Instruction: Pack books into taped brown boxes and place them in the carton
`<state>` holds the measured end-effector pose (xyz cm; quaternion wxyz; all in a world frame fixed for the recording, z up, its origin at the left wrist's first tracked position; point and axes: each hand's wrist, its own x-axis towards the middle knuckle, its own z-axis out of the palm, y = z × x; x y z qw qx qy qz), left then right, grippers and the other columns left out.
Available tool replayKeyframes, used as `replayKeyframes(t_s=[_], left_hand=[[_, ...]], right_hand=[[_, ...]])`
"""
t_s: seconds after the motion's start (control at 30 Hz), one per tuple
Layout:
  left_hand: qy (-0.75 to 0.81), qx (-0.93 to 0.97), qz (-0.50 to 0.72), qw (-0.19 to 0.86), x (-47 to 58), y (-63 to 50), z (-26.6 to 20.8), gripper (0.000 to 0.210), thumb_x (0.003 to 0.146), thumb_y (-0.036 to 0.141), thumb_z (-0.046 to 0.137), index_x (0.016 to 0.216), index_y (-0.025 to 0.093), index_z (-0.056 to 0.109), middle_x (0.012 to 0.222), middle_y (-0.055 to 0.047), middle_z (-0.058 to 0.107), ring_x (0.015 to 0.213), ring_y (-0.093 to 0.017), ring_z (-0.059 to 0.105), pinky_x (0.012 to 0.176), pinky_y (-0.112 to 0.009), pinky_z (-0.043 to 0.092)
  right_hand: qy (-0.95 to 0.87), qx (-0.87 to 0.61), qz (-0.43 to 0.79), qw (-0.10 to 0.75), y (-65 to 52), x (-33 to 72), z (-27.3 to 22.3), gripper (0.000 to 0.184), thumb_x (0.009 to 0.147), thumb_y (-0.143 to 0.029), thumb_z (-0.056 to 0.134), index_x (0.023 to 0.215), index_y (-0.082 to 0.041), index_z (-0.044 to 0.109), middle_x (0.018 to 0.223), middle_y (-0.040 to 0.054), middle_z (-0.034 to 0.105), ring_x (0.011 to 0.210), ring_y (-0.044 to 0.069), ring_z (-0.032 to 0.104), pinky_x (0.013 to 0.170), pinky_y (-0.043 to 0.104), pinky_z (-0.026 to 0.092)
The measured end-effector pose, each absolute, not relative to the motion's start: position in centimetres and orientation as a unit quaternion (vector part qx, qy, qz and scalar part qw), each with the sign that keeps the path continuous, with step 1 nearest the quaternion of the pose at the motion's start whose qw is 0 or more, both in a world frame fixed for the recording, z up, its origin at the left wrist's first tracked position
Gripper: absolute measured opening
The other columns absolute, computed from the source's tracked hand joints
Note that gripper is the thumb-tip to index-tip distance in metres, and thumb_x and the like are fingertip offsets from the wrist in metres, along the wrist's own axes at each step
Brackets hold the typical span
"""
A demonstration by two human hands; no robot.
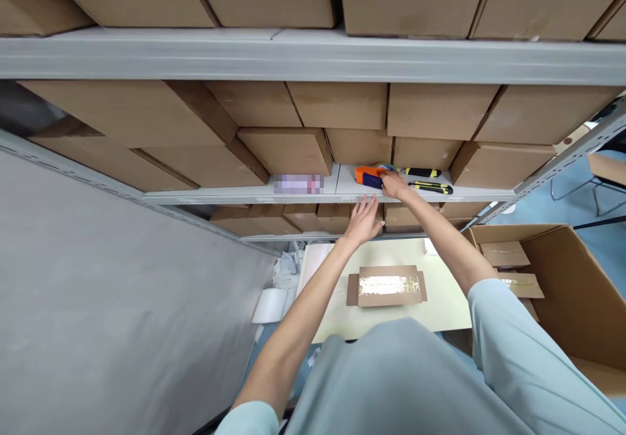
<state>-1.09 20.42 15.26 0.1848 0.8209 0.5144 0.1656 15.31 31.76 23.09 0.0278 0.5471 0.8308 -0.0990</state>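
Observation:
On the middle shelf (325, 180) lies an orange and dark blue tape dispenser (368, 174). My right hand (392, 184) has its fingers closed around the dispenser's right end. Just right of that hand are two black and yellow utility knives (429, 188), one behind the other. My left hand (362, 222) is open, its fingers stretched up towards the shelf's front edge below the dispenser. Its fingertips are close to the edge; whether they touch it I cannot tell. Below both hands, a cardboard box (391, 300) with shiny clear tape across its top lies on a pale table (342, 321).
Cardboard boxes (283, 151) fill much of the shelves. A thick shelf beam (313, 57) crosses above my hands. At the right stands a large open carton (577, 291) with smaller boxes inside. A grey wall (98, 278) closes off the left side. A white roll (270, 306) is beside the table.

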Motion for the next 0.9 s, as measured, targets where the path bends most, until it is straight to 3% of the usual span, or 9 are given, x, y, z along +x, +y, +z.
replayKeyframes(t_s=[0.13, 0.27, 0.37, 0.47, 0.6, 0.7, 0.8, 0.9], left_hand=[[0.531, 0.798, 0.197, 0.207, -1.8, 16.2, 12.0, 0.088, 0.105, 0.053, 0.056, 0.176, 0.012, 0.024, 0.184, -0.022, 0.017, 0.173, -0.038, 0.005, 0.139, -0.060, 0.014], [0.602, 0.717, 0.216, 0.278, -4.0, 8.2, 6.3, 0.103, 0.103, 0.069, 0.054, 0.178, 0.011, 0.013, 0.185, -0.024, 0.012, 0.173, -0.038, 0.008, 0.140, -0.059, 0.015], [0.663, 0.639, 0.180, 0.346, -4.1, 2.2, 3.2, 0.109, 0.102, 0.076, 0.051, 0.178, 0.009, 0.010, 0.184, -0.027, 0.013, 0.172, -0.039, 0.014, 0.140, -0.056, 0.017], [0.672, 0.625, 0.153, 0.366, -2.1, -1.1, 1.7, 0.108, 0.102, 0.077, 0.050, 0.179, 0.013, 0.008, 0.185, -0.024, 0.008, 0.173, -0.038, 0.008, 0.141, -0.058, 0.014], [0.670, 0.641, 0.143, 0.346, 1.3, -1.6, 0.9, 0.106, 0.103, 0.075, 0.052, 0.179, 0.015, 0.007, 0.186, -0.022, -0.003, 0.173, -0.039, -0.006, 0.140, -0.062, 0.009], [0.700, 0.607, 0.143, 0.348, 2.7, -1.0, 0.3, 0.111, 0.102, 0.075, 0.054, 0.178, 0.011, 0.005, 0.185, -0.024, -0.009, 0.173, -0.039, -0.006, 0.141, -0.060, 0.011], [0.737, 0.557, 0.154, 0.352, 3.0, -0.7, -0.3, 0.116, 0.100, 0.073, 0.061, 0.176, 0.006, 0.006, 0.184, -0.028, -0.002, 0.174, -0.038, 0.001, 0.142, -0.054, 0.014], [0.760, 0.512, 0.180, 0.358, 3.0, -0.6, -0.8, 0.117, 0.094, 0.071, 0.072, 0.175, 0.009, 0.013, 0.182, -0.027, 0.021, 0.171, -0.038, 0.022, 0.139, -0.055, 0.025]], right_hand=[[0.833, 0.529, -0.104, -0.121, 29.6, 18.3, 20.0, 0.062, 0.109, -0.028, 0.043, 0.165, -0.001, 0.041, 0.168, 0.0264, 0.045, 0.160, 0.041, 0.037, 0.137, 0.060, 0.020], [0.793, 0.532, -0.189, -0.231, 22.2, 24.4, 13.9, 0.077, 0.115, -0.059, 0.027, 0.179, -0.020, 0.009, 0.184, 0.0118, 0.022, 0.171, 0.039, 0.014, 0.138, 0.068, 0.004], [0.719, 0.588, -0.287, -0.234, 13.6, 27.6, 9.6, 0.079, 0.113, -0.067, 0.012, 0.180, -0.027, -0.002, 0.187, 0.0071, 0.016, 0.173, 0.034, 0.010, 0.140, 0.063, 0.008], [0.635, 0.626, -0.387, -0.233, 6.1, 28.5, 6.0, 0.081, 0.111, -0.070, 0.004, 0.180, -0.027, -0.005, 0.188, 0.0059, 0.014, 0.174, 0.027, 0.012, 0.141, 0.055, 0.013], [0.556, 0.632, -0.478, -0.251, 1.6, 28.3, 2.3, 0.087, 0.109, -0.075, 0.003, 0.180, -0.025, -0.006, 0.188, 0.0042, 0.007, 0.174, 0.023, 0.008, 0.142, 0.049, 0.012], [0.524, 0.637, -0.508, -0.248, 0.7, 28.2, 0.8, 0.091, 0.108, -0.079, 0.006, 0.180, -0.026, -0.009, 0.188, 0.0021, 0.003, 0.174, 0.023, 0.004, 0.142, 0.048, 0.011], [0.525, 0.622, -0.527, -0.245, -0.1, 27.9, 0.0, 0.091, 0.109, -0.078, 0.010, 0.179, -0.025, -0.012, 0.188, 0.0027, 0.005, 0.174, 0.022, 0.007, 0.142, 0.046, 0.013], [0.525, 0.609, -0.538, -0.253, -0.8, 27.3, -0.7, 0.091, 0.109, -0.077, 0.015, 0.179, -0.025, -0.011, 0.188, 0.0036, 0.009, 0.174, 0.021, 0.009, 0.142, 0.045, 0.014]])
